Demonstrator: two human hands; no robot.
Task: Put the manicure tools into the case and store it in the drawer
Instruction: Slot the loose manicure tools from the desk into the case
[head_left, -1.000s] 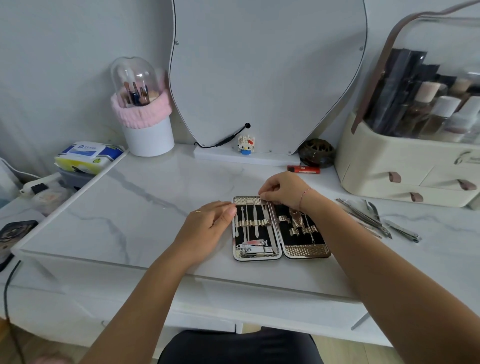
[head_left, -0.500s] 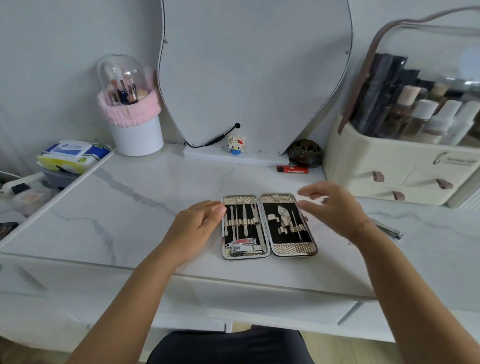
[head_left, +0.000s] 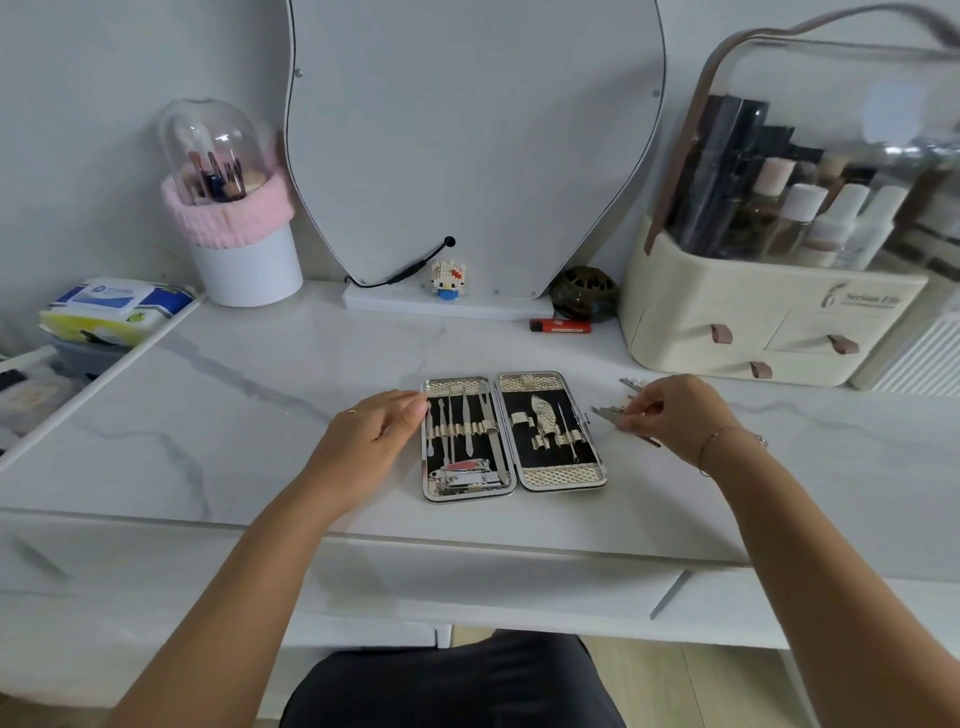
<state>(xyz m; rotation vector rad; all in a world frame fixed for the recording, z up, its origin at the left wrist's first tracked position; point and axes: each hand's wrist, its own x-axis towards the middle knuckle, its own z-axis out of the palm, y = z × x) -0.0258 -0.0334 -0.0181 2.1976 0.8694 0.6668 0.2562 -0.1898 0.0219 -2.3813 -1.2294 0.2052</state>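
Most of the loose tools (head_left: 607, 412) are hidden under the right hand (head_left: 670, 415). Only some thin metal ends show at its fingertips and they are blurred, so their kind and number cannot be told. The fingers of this hand are curled and pinch one of them, just beside the right edge of the case (head_left: 511, 431). The case lies open and flat on the white marble-look table (head_left: 249, 415), near its front edge, with tools held in bands in both halves. The left hand (head_left: 371, 436) rests flat on the table with straight fingers, and its fingertips touch the left edge of the case. At the back stands a curved mirror (head_left: 467, 130), with a small toy figure (head_left: 448, 280) and a red lighter (head_left: 560, 326) before it. A cream organizer (head_left: 727, 322) with bottles is cut off at the right, and a brush holder (head_left: 244, 265) stands at the left.
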